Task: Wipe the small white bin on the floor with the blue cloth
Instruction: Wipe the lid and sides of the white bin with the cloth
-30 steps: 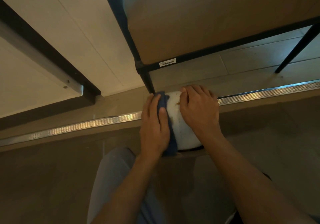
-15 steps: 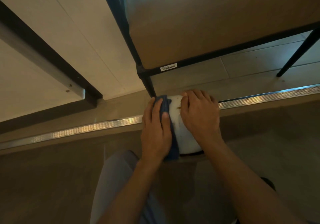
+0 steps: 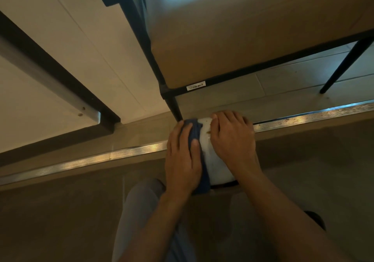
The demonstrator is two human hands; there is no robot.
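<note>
The small white bin [image 3: 214, 162] lies on the floor between my hands, with a brownish mark near its far end. My left hand [image 3: 183, 158] presses the blue cloth [image 3: 195, 132] flat against the bin's left side; the cloth shows above my fingers and below my palm. My right hand [image 3: 232, 142] rests on the bin's right side and grips it, fingers curled over the far end. Most of the bin is hidden under both hands.
A black-framed wooden table [image 3: 242, 39] stands just beyond the bin, its leg [image 3: 174, 107] touching distance from the cloth. A metal floor strip [image 3: 101, 156] runs left to right under the bin. White panels [image 3: 70, 59] rise at left. My knee [image 3: 141, 211] is below.
My view has tilted slightly, so the hands and bin sit a little lower in frame. My left hand with the cloth has shifted slightly along the bin's left side. The right hand keeps its hold.
</note>
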